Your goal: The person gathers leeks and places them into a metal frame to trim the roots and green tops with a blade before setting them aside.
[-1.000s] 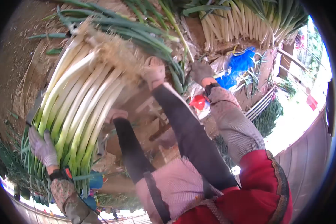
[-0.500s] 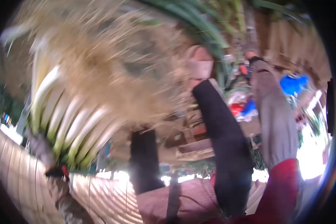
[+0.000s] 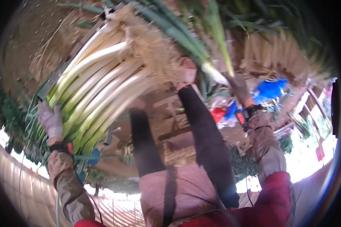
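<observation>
My left hand, in a pale glove, lies at the green end of a row of thick leeks, its fingers apart. Their white shanks fan toward the upper right and end in a shaggy mass of pale roots. A grey metal edge runs along the row's far left side. Over on the right, my gloved right hand is closed at the white lower end of a single leek, whose green part points up. Another white leek end lies right beside those fingers.
More leeks are piled at the upper right. Bright blue plastic and a red piece lie near my right arm. A wooden crate sits between my black-clad legs. Bare soil shows at the upper left.
The blurred leek row has shifted right and up in view and is now sharper. My left hand has come into clear sight on its greens. My right hand appears lower, at a leek.
</observation>
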`<state>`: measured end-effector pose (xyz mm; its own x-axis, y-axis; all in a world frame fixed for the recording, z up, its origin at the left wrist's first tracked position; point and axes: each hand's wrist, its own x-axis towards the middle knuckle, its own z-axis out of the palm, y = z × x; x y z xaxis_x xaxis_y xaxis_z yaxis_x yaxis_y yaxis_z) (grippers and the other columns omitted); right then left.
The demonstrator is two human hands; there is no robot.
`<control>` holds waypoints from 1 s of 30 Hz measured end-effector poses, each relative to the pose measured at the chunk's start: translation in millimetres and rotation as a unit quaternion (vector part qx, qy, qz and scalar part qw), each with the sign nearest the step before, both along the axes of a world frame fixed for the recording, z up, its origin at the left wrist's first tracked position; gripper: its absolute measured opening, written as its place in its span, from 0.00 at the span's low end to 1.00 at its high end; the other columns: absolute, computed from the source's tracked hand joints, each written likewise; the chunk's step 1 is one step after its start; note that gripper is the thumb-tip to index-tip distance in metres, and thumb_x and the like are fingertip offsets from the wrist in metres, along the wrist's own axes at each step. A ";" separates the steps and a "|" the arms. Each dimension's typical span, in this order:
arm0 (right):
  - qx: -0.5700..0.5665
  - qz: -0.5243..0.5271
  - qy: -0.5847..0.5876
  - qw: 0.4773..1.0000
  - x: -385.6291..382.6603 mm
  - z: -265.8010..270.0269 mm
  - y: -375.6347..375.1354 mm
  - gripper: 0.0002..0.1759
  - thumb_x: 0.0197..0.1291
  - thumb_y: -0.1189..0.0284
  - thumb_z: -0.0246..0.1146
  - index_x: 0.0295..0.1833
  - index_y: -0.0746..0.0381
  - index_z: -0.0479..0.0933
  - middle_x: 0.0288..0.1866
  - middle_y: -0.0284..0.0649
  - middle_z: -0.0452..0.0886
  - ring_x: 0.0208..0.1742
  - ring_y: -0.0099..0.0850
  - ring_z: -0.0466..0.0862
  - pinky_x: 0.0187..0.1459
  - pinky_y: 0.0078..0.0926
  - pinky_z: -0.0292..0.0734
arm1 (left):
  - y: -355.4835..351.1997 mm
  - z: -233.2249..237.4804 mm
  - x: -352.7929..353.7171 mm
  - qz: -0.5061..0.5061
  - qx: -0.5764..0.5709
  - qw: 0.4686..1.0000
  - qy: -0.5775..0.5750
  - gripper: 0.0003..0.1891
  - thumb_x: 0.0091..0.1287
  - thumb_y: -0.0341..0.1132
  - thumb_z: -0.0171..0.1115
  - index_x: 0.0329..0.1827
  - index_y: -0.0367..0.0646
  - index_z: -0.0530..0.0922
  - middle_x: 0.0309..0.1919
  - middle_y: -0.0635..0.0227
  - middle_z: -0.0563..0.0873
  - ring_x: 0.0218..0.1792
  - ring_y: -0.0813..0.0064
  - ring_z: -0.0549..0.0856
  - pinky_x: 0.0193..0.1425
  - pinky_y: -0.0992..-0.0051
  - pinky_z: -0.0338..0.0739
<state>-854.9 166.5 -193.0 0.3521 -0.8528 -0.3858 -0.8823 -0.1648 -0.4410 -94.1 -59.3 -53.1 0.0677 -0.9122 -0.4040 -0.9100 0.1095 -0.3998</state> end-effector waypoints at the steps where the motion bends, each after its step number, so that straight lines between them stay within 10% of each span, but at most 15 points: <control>1: 0.226 -0.220 -0.096 0.944 29.1 44.1 -30.7 0.19 0.57 0.70 0.67 0.55 0.61 0.81 0.39 0.46 0.84 0.34 0.42 0.83 0.40 0.43 0.80 | -0.7 -2.1 0.3 0.002 0.020 1.000 -0.015 0.39 0.74 0.63 0.53 0.78 0.43 0.67 0.78 0.50 0.68 0.79 0.51 0.65 0.77 0.47 0.57; 2: 0.345 -0.477 -0.145 0.796 60.7 91.2 -64.7 0.14 0.60 0.64 0.68 0.46 0.62 0.84 0.30 0.41 0.83 0.27 0.37 0.82 0.34 0.37 0.78 | -1.7 -0.5 1.7 0.002 0.042 0.998 -0.037 0.39 0.74 0.64 0.52 0.79 0.44 0.66 0.79 0.51 0.67 0.80 0.52 0.64 0.78 0.47 0.56; 5: 0.202 -0.433 -0.193 0.857 73.4 123.8 -58.3 0.14 0.60 0.62 0.68 0.34 0.63 0.83 0.27 0.41 0.83 0.29 0.35 0.84 0.33 0.34 0.76 | -6.0 27.7 -46.1 -0.091 -0.048 0.995 -0.007 0.32 0.74 0.56 0.60 0.73 0.43 0.73 0.75 0.52 0.73 0.75 0.53 0.71 0.75 0.51 0.64; 8: 0.163 -0.428 -0.136 0.879 102.6 184.5 -76.5 0.14 0.59 0.62 0.68 0.34 0.63 0.83 0.29 0.44 0.84 0.32 0.35 0.85 0.35 0.35 0.76 | -3.4 69.3 -121.8 -0.129 -0.162 0.941 0.267 0.20 0.71 0.42 0.67 0.61 0.42 0.82 0.63 0.55 0.84 0.64 0.56 0.82 0.68 0.57 0.75; 12: 0.033 -0.356 -0.099 0.929 151.9 226.8 -74.9 0.09 0.60 0.67 0.68 0.40 0.61 0.81 0.31 0.43 0.82 0.29 0.46 0.82 0.33 0.41 0.76 | 46.3 110.0 -293.5 0.181 0.099 0.788 0.580 0.15 0.65 0.33 0.71 0.52 0.35 0.84 0.47 0.55 0.89 0.49 0.59 0.89 0.57 0.64 0.81; 14: 0.021 -0.270 -0.007 0.963 170.7 243.3 -66.6 0.09 0.61 0.70 0.70 0.44 0.64 0.82 0.35 0.46 0.83 0.31 0.46 0.85 0.32 0.36 0.78 | 48.7 115.2 -370.0 0.381 0.254 0.618 0.639 0.36 0.64 0.41 0.73 0.71 0.34 0.71 0.53 0.55 0.87 0.52 0.61 0.88 0.58 0.64 0.80; 18: -0.003 -0.207 0.021 0.978 206.7 263.8 -52.5 0.09 0.64 0.66 0.68 0.44 0.58 0.79 0.31 0.46 0.82 0.26 0.50 0.83 0.26 0.46 0.76 | 74.8 82.8 -462.2 0.625 0.190 0.268 0.709 0.22 0.70 0.32 0.68 0.61 0.36 0.71 0.42 0.59 0.86 0.37 0.68 0.90 0.34 0.73 0.87; 20: 0.045 -0.242 0.016 0.969 195.9 280.6 -43.8 0.09 0.64 0.67 0.68 0.45 0.58 0.79 0.32 0.46 0.82 0.25 0.49 0.82 0.26 0.46 0.76 | 67.5 64.0 -468.2 0.616 0.172 0.191 0.745 0.19 0.71 0.31 0.66 0.59 0.36 0.69 0.40 0.60 0.87 0.32 0.66 0.90 0.24 0.71 0.86; 22: 0.063 -0.207 -0.009 0.976 189.2 292.9 -41.4 0.08 0.63 0.69 0.69 0.45 0.59 0.81 0.37 0.43 0.84 0.26 0.45 0.83 0.26 0.41 0.77 | 63.7 32.5 -451.8 0.618 0.242 -0.008 0.748 0.23 0.73 0.39 0.67 0.63 0.41 0.66 0.41 0.53 0.84 0.38 0.60 0.91 0.31 0.66 0.91; 27: -0.034 -0.114 0.018 0.993 185.5 292.3 -32.6 0.07 0.62 0.69 0.70 0.45 0.56 0.86 0.48 0.39 0.84 0.30 0.38 0.84 0.29 0.35 0.77 | 52.8 46.3 -443.6 0.633 0.174 0.219 0.722 0.21 0.77 0.38 0.61 0.66 0.41 0.66 0.45 0.53 0.83 0.39 0.63 0.90 0.29 0.71 0.86; 30: -0.050 -0.134 0.001 0.990 178.8 281.7 -59.0 0.09 0.63 0.69 0.68 0.47 0.55 0.86 0.49 0.37 0.84 0.37 0.36 0.85 0.36 0.35 0.78 | 77.6 52.5 -450.7 0.643 0.191 0.241 0.701 0.18 0.77 0.34 0.57 0.65 0.41 0.66 0.45 0.53 0.83 0.38 0.63 0.90 0.27 0.72 0.84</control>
<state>-676.2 107.4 88.7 0.1073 -0.9492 -0.2959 -0.9008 0.0331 -0.4329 -544.9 18.3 -0.6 -0.2532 -0.3788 -0.8902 0.5000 -0.8390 0.2147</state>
